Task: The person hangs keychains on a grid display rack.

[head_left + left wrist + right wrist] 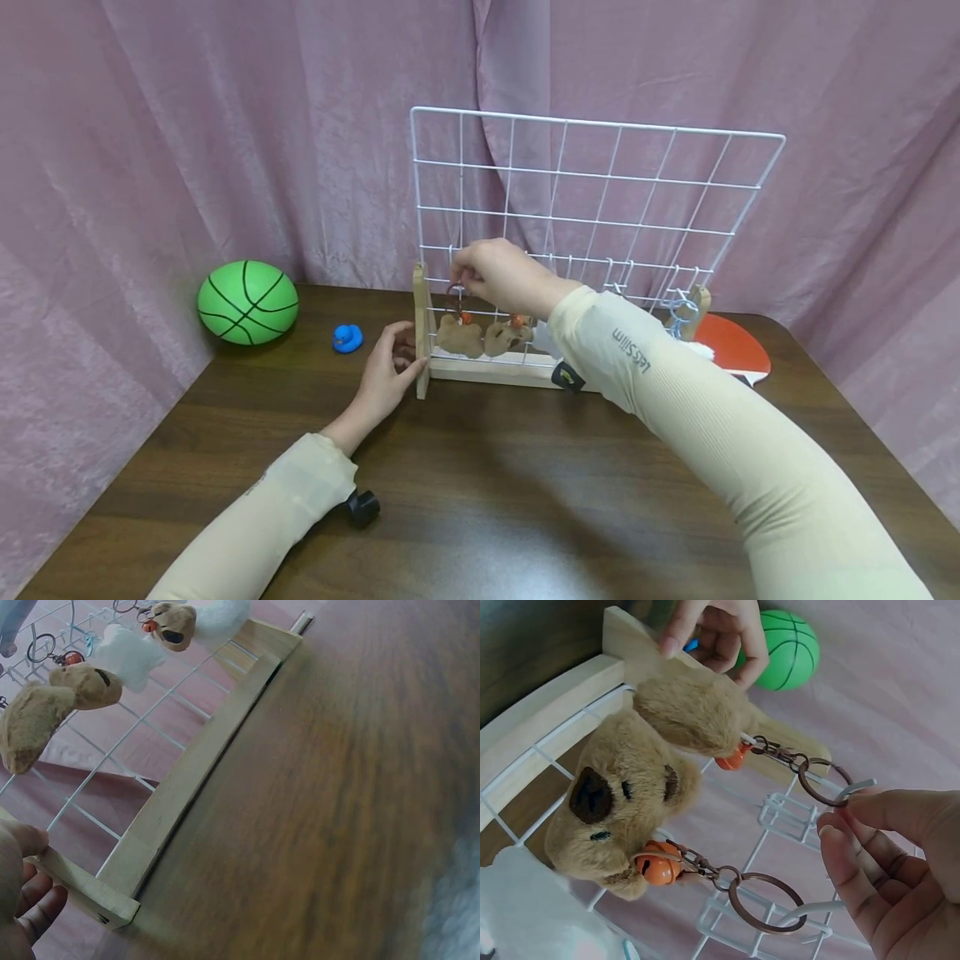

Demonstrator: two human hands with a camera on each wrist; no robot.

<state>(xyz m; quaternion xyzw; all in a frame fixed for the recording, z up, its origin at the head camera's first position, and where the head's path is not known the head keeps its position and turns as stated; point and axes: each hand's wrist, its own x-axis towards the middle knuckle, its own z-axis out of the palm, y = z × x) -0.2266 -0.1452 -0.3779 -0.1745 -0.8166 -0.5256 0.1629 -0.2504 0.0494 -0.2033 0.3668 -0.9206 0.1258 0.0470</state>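
Observation:
My right hand (502, 275) pinches a bronze key ring (810, 793) between thumb and forefinger, beside a white hook on the wire rack (592, 124). From this ring hangs a brown plush keychain (459, 336) with an orange bell. Next to it, a second brown bear plush (619, 802) with an orange bell (660, 862) hangs by its own ring on a neighbouring hook. With the thumb in front and fingers behind, my left hand (386, 375) holds the rack's left wooden post (422, 333).
Left of the rack lie a blue rubber duck (347, 338) and a green ball (248, 302). White plush keychains (127, 656) hang farther along the rack. A red paddle (738, 346) lies behind its right end. Pink curtains (360, 125) back the brown table (465, 500).

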